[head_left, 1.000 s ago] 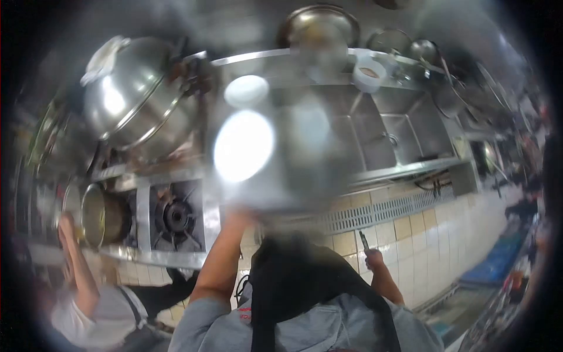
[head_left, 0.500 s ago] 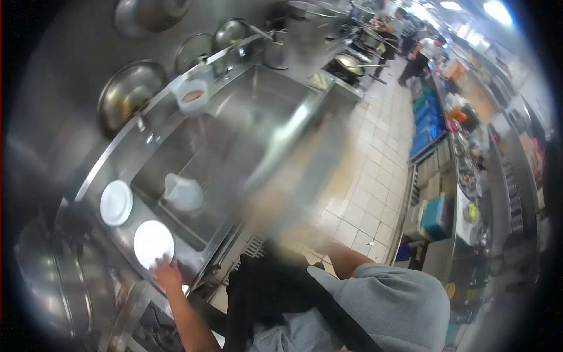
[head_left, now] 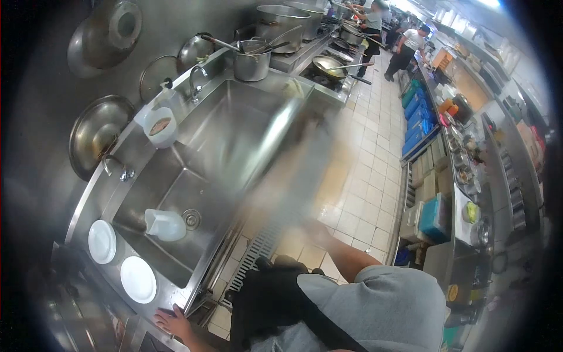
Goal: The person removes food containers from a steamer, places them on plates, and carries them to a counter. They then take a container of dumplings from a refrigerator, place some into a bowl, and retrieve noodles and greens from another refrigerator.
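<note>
My left hand (head_left: 170,321) lies with fingers spread on the steel rim at the near end of the sink, just below a white plate (head_left: 138,280). It holds nothing. A second white plate (head_left: 102,242) sits farther along the same ledge. My right hand (head_left: 317,234) reaches forward over the floor, right of the sink's front edge; a hazy smear across the middle of the view hides its fingers. Inside the near sink basin (head_left: 185,258), a translucent white plastic jug (head_left: 166,225) lies on its side beside the drain (head_left: 191,219).
A white container (head_left: 160,130) stands at the sink's back edge near a tap (head_left: 125,172). Beyond are a steel pot (head_left: 252,63) and a wok (head_left: 329,67) on the stove. Two people (head_left: 407,50) work down the tiled aisle (head_left: 366,170). Shelves with blue bins (head_left: 417,117) line the right.
My left hand has slid off the near plate's edge onto the rim below it. The view has shifted, so the sink and plates appear lower and farther left.
</note>
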A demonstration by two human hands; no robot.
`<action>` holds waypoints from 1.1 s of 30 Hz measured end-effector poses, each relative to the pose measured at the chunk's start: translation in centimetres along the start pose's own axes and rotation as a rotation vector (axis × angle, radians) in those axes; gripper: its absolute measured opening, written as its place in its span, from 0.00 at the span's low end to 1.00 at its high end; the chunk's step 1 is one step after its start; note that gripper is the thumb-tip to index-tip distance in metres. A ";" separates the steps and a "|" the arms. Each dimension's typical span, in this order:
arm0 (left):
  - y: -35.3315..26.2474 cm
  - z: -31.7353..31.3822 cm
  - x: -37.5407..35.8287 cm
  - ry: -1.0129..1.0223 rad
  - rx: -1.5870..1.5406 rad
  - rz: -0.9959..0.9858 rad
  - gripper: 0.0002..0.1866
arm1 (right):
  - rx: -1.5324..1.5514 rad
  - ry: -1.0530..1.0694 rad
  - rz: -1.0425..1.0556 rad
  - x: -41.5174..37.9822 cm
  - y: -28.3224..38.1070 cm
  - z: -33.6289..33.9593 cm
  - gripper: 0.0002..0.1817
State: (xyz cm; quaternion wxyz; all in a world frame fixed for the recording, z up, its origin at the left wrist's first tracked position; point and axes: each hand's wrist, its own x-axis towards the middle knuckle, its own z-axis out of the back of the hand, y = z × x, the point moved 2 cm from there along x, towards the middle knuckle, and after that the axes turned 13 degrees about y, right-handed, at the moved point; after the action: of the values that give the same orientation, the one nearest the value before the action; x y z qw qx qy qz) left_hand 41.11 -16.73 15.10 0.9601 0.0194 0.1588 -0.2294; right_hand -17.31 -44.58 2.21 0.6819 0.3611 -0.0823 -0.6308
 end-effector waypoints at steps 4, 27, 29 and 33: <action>0.1 -0.2 -0.7 0.046 -0.033 -0.022 0.48 | 0.465 0.138 -0.034 0.0 17.0 7.1 0.24; 3.5 -7.4 5.1 -0.169 0.617 0.103 0.79 | -0.298 -0.040 0.314 9.1 36.5 -6.0 0.25; 3.1 -4.9 4.5 0.094 0.290 -0.004 0.78 | -0.360 -0.122 0.328 9.3 36.3 -6.3 0.24; 1.3 -1.3 3.0 0.135 0.096 -0.075 0.78 | -0.351 -0.129 0.292 8.3 37.3 -6.1 0.22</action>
State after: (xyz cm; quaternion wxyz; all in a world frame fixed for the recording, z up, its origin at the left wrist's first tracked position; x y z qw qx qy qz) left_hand 43.80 -16.76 12.92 0.9359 0.0746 0.2125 -0.2707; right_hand 17.58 -51.99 17.16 0.8115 0.1800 -0.0660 -0.5520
